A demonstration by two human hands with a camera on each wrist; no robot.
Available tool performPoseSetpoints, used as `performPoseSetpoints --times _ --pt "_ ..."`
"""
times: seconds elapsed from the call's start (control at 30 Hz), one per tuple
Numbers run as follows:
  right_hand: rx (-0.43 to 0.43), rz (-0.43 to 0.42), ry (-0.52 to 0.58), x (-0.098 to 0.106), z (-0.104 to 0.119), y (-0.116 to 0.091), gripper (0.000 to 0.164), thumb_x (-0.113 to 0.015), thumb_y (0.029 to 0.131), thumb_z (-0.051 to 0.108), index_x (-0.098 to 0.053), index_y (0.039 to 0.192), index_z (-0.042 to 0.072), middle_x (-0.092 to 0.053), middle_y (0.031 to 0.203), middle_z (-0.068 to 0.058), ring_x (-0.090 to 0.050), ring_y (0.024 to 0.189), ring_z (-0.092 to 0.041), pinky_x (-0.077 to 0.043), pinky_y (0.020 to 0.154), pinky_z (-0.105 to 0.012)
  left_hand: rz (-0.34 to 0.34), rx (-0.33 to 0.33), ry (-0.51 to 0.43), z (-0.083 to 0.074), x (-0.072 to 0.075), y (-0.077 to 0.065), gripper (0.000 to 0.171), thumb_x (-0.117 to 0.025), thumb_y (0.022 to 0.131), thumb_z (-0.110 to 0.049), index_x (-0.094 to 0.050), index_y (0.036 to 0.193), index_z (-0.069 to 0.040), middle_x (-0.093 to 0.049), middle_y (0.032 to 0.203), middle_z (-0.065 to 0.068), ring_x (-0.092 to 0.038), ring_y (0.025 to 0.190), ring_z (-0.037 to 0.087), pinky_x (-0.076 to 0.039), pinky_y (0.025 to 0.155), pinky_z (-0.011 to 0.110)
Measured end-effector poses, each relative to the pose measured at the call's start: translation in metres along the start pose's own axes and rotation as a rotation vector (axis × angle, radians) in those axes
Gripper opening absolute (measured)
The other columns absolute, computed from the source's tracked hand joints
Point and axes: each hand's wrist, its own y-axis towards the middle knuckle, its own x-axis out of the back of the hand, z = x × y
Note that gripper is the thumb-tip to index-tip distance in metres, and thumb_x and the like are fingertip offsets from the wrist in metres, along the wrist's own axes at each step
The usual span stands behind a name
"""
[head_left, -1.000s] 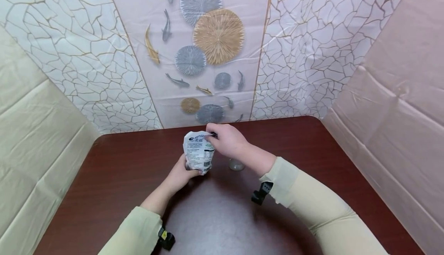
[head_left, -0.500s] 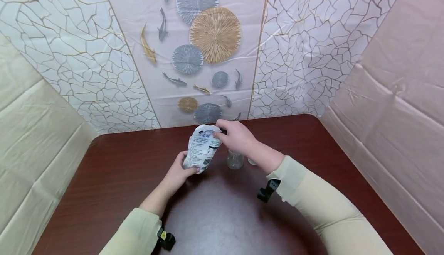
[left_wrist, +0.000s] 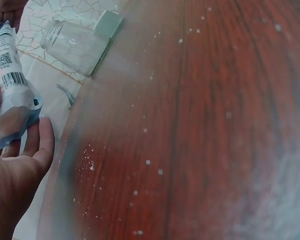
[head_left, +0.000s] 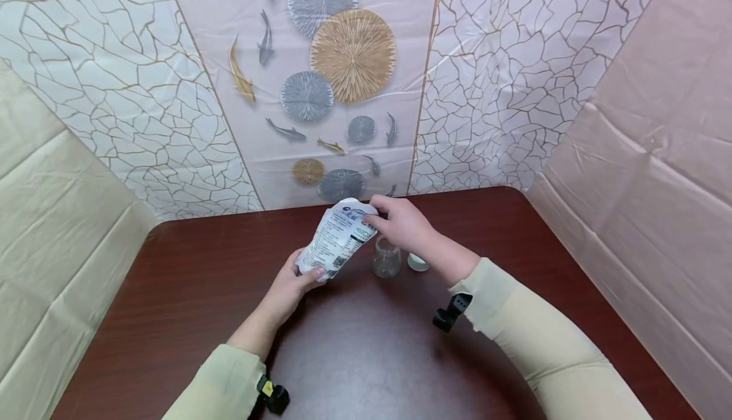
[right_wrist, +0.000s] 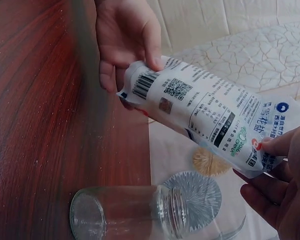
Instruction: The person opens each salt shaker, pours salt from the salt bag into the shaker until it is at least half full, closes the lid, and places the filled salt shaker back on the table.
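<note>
A white printed bag of salt (head_left: 338, 239) is held in the air, tilted with its top to the right. My left hand (head_left: 288, 288) grips its lower end, thumb on the printed side, as the right wrist view also shows. At the upper corner my right hand (head_left: 403, 224) pinches the bag between thumb and fingers. Just below and right of the bag's top stands an open clear glass jar (head_left: 387, 260), upright and apart from both hands. Its inside looks clear in the right wrist view. The bag's mouth is partly hidden by my right fingers.
A pale round lid (head_left: 418, 262) lies on the dark red wooden table (head_left: 366, 356), right of the jar and partly behind my right forearm. Small white grains (left_wrist: 91, 166) dot the tabletop. Patterned cloth walls (head_left: 480, 89) enclose the table's back and sides.
Both hands have tipped the salt bag from nearly upright to leaning right, its top moving toward the jar. The right hand shifted right and up, uncovering the jar and lid.
</note>
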Motion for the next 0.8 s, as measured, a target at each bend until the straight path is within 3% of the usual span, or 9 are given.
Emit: performPoseSetpoints --times 0.33,0.6,0.8 --pt "-0.054 -0.01 0.015 0.003 -0.007 -0.002 0.023 -0.07 0.094 0.028 -0.054 0.08 0.02 -0.06 0.078 0.002 -0.051 0.065 -0.018 -0.039 0.054 -0.032 -0.048 -0.016 0.01 -0.001 -0.006 -0.001 0.054 -0.06 0.096 0.0 -0.034 0.142 -0.008 -0.06 0.117 0.005 -0.062 0.096 0.015 -0.05 0.081 0.03" --pt "-0.089 -0.012 0.04 0.004 -0.012 -0.005 0.027 -0.07 0.094 0.026 -0.051 0.078 0.016 -0.06 0.076 0.001 -0.05 0.066 -0.017 -0.037 0.055 -0.031 -0.091 -0.055 0.084 -0.001 -0.01 -0.001 0.052 -0.063 0.096 -0.008 -0.038 0.142 -0.008 -0.061 0.117 0.005 -0.061 0.095 0.015 -0.05 0.08 0.029" --pt "-0.094 -0.018 0.027 0.004 -0.015 -0.007 0.027 -0.07 0.094 0.028 -0.051 0.078 0.016 -0.06 0.076 0.001 -0.048 0.062 -0.016 -0.035 0.052 -0.03 -0.124 -0.048 0.111 -0.004 -0.014 0.001 0.049 -0.064 0.096 -0.011 -0.041 0.139 -0.008 -0.062 0.114 0.004 -0.061 0.095 0.015 -0.05 0.081 0.033"
